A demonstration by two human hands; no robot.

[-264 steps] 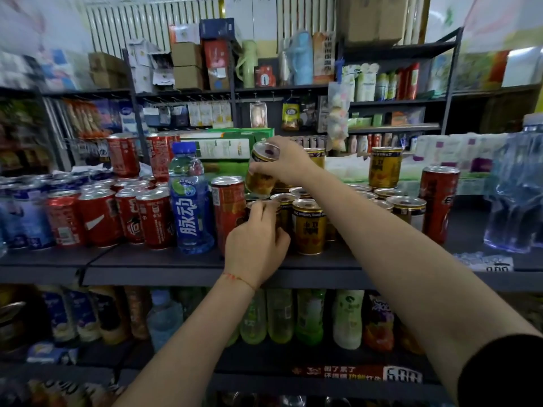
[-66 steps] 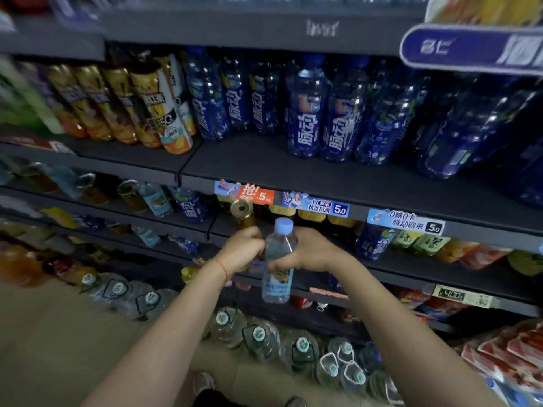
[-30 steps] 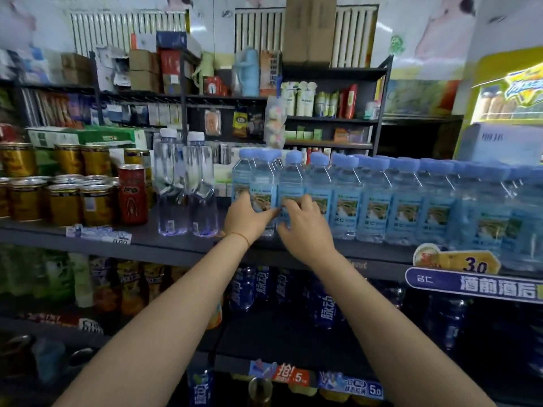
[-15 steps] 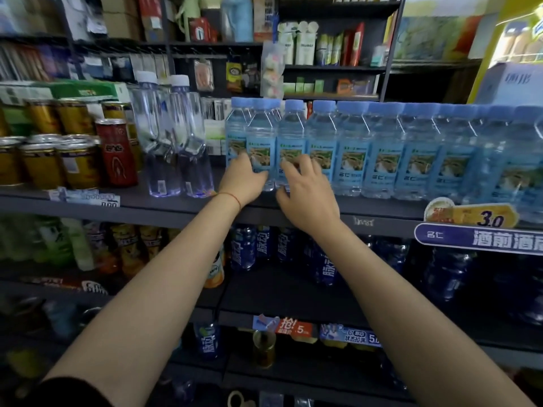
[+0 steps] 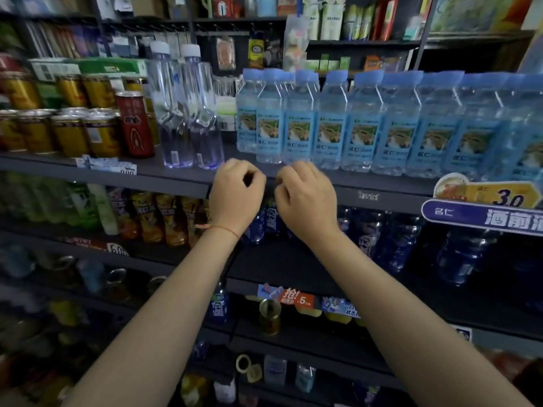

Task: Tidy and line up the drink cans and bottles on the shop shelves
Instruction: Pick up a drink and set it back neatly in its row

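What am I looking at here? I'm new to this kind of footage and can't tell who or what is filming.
No machine is involved: a person wears a camera on the head, looking forward and down, so you see their own two bare arms reaching out. There is only this one view. In front is a dark shop shelf. On it stands a row of water bottles with light blue labels and caps, two taller clear bottles to their left, then a red can and gold cans. Lower shelves hold more drinks, including dark blue bottles. The left hand and right hand hang just in front of the shelf edge, fingers loosely curled. Neither has a grip on anything.
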